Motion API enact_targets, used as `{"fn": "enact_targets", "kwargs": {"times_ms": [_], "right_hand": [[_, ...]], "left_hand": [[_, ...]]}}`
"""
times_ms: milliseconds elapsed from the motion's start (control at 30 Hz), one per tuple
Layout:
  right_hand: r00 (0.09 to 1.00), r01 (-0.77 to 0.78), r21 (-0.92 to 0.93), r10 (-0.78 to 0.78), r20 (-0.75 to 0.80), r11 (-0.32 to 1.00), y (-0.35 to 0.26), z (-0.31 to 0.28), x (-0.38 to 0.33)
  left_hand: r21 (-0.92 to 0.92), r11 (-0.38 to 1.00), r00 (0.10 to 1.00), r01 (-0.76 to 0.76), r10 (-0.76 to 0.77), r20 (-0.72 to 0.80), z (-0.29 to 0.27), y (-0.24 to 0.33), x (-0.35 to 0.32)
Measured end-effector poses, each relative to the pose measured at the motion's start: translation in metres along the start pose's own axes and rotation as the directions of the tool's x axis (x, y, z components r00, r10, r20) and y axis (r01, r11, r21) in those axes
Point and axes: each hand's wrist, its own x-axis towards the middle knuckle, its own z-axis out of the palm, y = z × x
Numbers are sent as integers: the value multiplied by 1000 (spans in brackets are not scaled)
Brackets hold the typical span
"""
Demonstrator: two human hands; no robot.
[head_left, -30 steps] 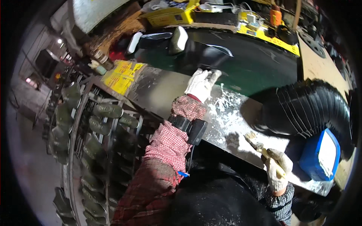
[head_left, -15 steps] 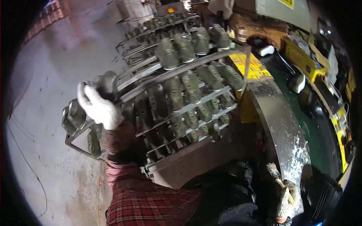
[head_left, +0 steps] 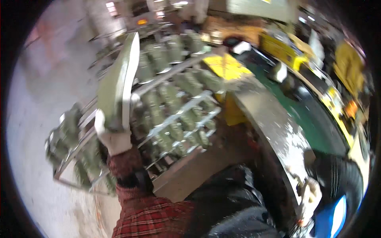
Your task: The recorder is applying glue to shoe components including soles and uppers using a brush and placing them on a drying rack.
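My left hand (head_left: 113,135), in a white glove with a red checked sleeve, grips the lower end of a long grey-green moulded part (head_left: 119,79) and holds it upright over a metal rack (head_left: 174,115). The rack's tiers carry several similar grey-green parts. My right hand (head_left: 309,194), also gloved, rests low at the right by the edge of a steel table (head_left: 270,119), closed on a small brush-like tool (head_left: 299,180) that is only partly visible. The whole picture is blurred by motion.
Behind the rack lies a yellow sheet (head_left: 228,65). A green machine bed (head_left: 313,119) with yellow casings (head_left: 285,49) runs along the right. A black ribbed hose (head_left: 341,178) and a blue container (head_left: 337,216) sit at the lower right. Grey concrete floor (head_left: 35,119) spreads at the left.
My view swung from the steel table to the rack. My left hand left the table, reached to the rack and now lifts one grey-green part off it. The right hand stayed low.
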Motion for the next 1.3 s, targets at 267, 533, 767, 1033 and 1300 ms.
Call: {"fn": "enact_targets", "kwargs": {"times_ms": [267, 533, 767, 1033, 1300], "right_hand": [[486, -298, -892, -751, -448, 339, -2, -191, -64], [605, -511, -544, -172, -778, 665, -3, -212, -81], [598, -197, -410, -222, -770, 890, -23, -176, -91], [944, 317, -111, -325, -60, 942, -17, 42, 87], [960, 269, -164, -279, -38, 949, 11, 33, 92]], "left_hand": [[97, 559, 492, 824, -789, 367, 112, -185, -113], [98, -34, -77, 995, -876, 477, 122, -295, -189], [70, -634, -605, 770, -692, 393, 71, -282, -196], [-173, -419, -315, 891, -847, 428, 32, -325, -222], [-110, -644, -451, 757, -636, 626, 4, -343, -221]]}}
